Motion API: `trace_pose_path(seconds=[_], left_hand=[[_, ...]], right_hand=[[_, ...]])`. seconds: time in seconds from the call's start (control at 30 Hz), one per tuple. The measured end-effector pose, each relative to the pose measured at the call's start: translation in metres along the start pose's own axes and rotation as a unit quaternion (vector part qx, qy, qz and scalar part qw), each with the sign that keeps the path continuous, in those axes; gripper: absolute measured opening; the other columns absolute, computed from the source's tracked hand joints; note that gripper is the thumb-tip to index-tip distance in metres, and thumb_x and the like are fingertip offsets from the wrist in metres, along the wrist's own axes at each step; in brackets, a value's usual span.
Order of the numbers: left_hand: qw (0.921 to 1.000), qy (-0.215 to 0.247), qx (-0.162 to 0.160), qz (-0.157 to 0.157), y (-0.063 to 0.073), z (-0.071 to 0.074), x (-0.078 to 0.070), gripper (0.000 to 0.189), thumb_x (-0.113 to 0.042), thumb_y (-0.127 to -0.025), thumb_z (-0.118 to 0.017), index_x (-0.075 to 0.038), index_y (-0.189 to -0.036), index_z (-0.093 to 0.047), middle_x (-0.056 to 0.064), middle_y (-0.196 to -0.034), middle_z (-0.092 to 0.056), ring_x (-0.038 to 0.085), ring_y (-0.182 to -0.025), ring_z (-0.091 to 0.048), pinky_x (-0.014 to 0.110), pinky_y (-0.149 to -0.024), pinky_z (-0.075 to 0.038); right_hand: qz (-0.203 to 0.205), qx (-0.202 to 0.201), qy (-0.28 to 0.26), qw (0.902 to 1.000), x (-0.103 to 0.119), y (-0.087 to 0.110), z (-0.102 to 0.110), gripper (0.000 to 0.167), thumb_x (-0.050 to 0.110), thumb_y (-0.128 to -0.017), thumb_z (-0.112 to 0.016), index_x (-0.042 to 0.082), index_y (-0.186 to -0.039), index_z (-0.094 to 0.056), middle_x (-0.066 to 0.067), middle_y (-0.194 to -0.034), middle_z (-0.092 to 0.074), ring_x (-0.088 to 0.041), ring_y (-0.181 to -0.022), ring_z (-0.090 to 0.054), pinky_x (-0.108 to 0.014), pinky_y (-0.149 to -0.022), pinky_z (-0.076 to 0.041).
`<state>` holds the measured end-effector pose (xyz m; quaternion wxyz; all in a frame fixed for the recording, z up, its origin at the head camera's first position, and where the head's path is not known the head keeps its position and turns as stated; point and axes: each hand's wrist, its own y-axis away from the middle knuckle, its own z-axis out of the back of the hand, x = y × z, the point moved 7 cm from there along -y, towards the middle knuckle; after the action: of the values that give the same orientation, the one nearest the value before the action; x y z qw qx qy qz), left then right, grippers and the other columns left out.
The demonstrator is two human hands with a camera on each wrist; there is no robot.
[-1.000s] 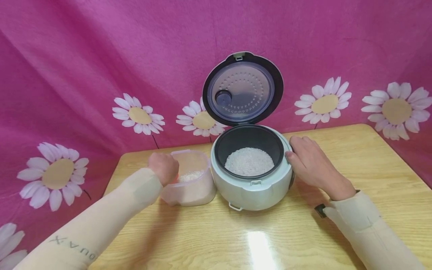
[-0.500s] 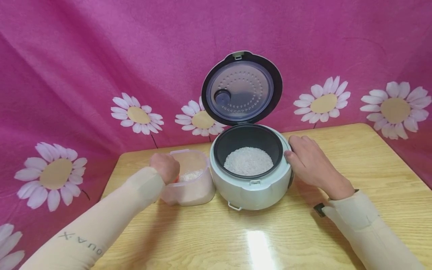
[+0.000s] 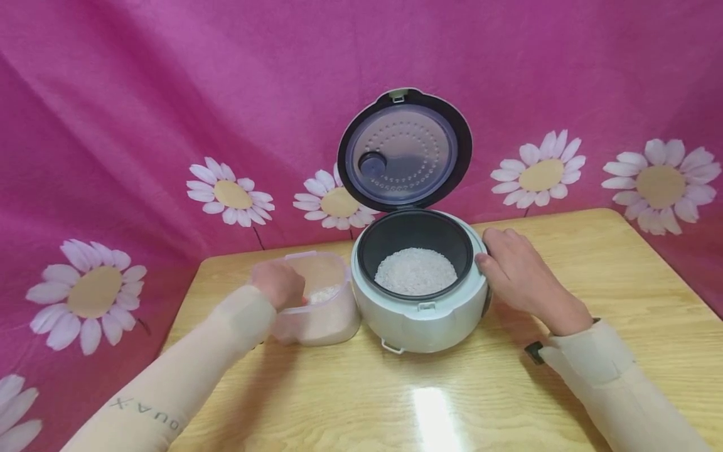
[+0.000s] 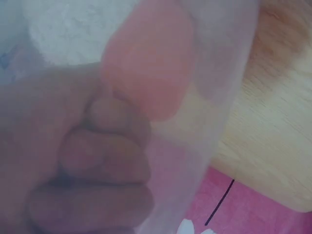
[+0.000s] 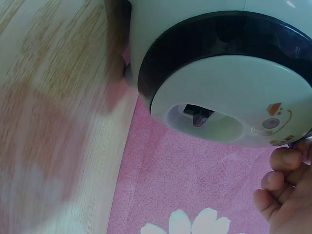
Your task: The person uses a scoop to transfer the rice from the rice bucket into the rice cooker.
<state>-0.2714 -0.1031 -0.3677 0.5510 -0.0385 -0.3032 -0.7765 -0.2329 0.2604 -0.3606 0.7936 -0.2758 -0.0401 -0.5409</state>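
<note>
In the head view a pale rice cooker (image 3: 423, 326) stands with its lid (image 3: 407, 144) raised, and white rice (image 3: 416, 271) lies in its dark inner pot. Left of it sits a translucent pinkish container (image 3: 322, 326) with more rice in it. My left hand (image 3: 278, 284) reaches over the container's left side, fingers curled round an orange-red scoop (image 4: 151, 58). The left wrist view shows the scoop blurred through the container wall, its far part out of frame. At the cooker's right edge my right hand (image 3: 522, 273) grips it, thumb on the rim, fingers (image 5: 280, 183) curled.
Both vessels stand side by side on a light wooden table (image 3: 350, 402). A pink cloth (image 3: 254, 94) printed with white daisies hangs behind and to the left. The cooker's raised lid leans back close to the cloth.
My left hand has shifted slightly right and further into the container with the scoop. The right hand keeps its place on the cooker, and the lid stays raised.
</note>
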Motion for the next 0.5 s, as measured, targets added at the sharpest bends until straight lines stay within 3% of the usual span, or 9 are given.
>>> trace_pose_path(seconds=[0.27, 0.5], left_hand=[[0.9998, 0.003, -0.018, 0.011, 0.0019, -0.0037, 0.0, 0.03, -0.029, -0.096, -0.064, -0.016, -0.069, -0.066, 0.0, -0.072, -0.059, 0.02, -0.067, -0.057, 0.048, -0.064, -0.059], [0.9997, -0.002, -0.003, 0.024, -0.0013, -0.0033, -0.0025, 0.03, -0.028, -0.098, -0.063, -0.016, -0.07, -0.065, -0.002, -0.068, -0.051, 0.018, -0.064, -0.05, 0.047, -0.065, -0.059]], right_hand=[[-0.011, 0.015, 0.0, 0.9998, 0.0005, 0.001, -0.0033, 0.016, 0.02, -0.096, -0.051, 0.007, -0.105, -0.055, -0.007, -0.085, -0.053, -0.023, -0.085, -0.046, -0.038, -0.075, -0.038], [-0.021, 0.019, 0.0, 0.9996, -0.0015, 0.0018, -0.0014, 0.017, 0.021, -0.097, -0.052, 0.007, -0.107, -0.055, -0.007, -0.087, -0.055, -0.023, -0.086, -0.046, -0.039, -0.075, -0.039]])
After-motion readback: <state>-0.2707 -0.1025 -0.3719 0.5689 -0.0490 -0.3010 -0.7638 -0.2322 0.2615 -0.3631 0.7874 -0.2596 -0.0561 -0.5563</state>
